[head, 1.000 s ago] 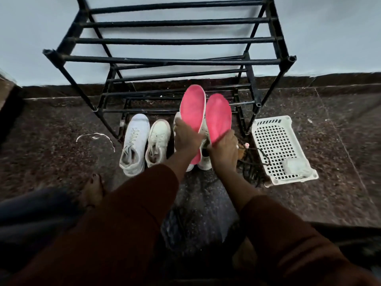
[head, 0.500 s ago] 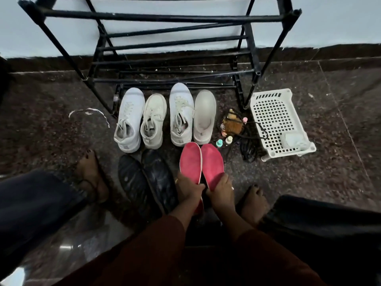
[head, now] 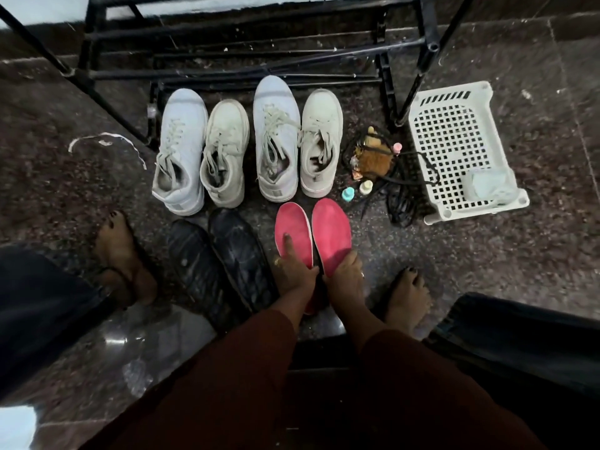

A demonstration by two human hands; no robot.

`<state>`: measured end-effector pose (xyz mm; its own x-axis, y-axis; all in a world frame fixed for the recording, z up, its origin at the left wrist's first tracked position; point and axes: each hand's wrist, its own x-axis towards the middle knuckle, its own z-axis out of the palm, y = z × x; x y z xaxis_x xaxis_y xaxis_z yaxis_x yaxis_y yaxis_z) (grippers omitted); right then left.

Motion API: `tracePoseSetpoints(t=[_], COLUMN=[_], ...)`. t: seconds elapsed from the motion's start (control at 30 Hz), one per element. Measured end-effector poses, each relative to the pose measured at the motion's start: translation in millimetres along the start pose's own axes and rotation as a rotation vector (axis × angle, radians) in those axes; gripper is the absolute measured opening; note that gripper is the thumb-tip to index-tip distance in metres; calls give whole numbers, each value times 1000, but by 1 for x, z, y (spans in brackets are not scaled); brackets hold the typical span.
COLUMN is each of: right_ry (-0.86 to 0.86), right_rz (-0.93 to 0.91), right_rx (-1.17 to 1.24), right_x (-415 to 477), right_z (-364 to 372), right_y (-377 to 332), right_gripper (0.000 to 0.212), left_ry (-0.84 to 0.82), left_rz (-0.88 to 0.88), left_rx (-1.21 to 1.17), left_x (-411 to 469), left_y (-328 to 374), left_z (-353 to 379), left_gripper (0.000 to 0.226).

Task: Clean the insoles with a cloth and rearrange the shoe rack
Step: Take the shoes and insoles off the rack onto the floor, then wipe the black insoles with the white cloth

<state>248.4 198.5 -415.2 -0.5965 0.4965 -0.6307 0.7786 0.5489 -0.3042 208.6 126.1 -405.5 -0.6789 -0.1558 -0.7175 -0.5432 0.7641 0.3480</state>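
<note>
Two pink insoles lie side by side on the dark floor, toes pointing away from me. My left hand (head: 293, 269) holds the heel of the left pink insole (head: 292, 227), index finger stretched along its top. My right hand (head: 344, 274) grips the heel of the right pink insole (head: 331, 233). Two black insoles (head: 224, 261) lie just to the left. Several white sneakers (head: 246, 147) stand in a row beyond them, in front of the black shoe rack (head: 227, 60). No cloth is visible.
A white perforated plastic basket (head: 454, 151) sits at the right, with a brown brush, small bottles and black laces (head: 376, 170) beside it. My bare feet (head: 123, 258) flank the insoles. A white scrap (head: 107, 139) lies at the left.
Both hands carried the pink insoles from in front of the rack down to the floor near my feet, behind the sneakers. The view tilted downward.
</note>
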Motion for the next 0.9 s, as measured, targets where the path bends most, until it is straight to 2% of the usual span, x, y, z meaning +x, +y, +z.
tracePoseSetpoints(t=[0.1, 0.23, 0.33, 0.47, 0.7, 0.9], right_ry=[27, 73, 123, 283, 549, 641], right_rz=[-42, -134, -148, -134, -80, 0], right_rx=[-92, -226, -183, -128, -31, -21], right_x=[0, -4, 0, 14, 72, 121], right_z=[-2, -16, -37, -86, -179, -224], right_y=[2, 5, 11, 22, 69, 101], right_gripper=[79, 62, 48, 25, 27, 27], left_ry=[23, 132, 162, 102, -24, -77], left_rz=[0, 3, 88, 276, 658, 739], left_rx=[54, 157, 200, 135, 267, 334], left_x=[-4, -13, -22, -39, -60, -56], left_y=[2, 6, 31, 88, 186, 226], left_z=[1, -3, -2, 13, 60, 89], left_gripper=[95, 88, 77, 62, 43, 36])
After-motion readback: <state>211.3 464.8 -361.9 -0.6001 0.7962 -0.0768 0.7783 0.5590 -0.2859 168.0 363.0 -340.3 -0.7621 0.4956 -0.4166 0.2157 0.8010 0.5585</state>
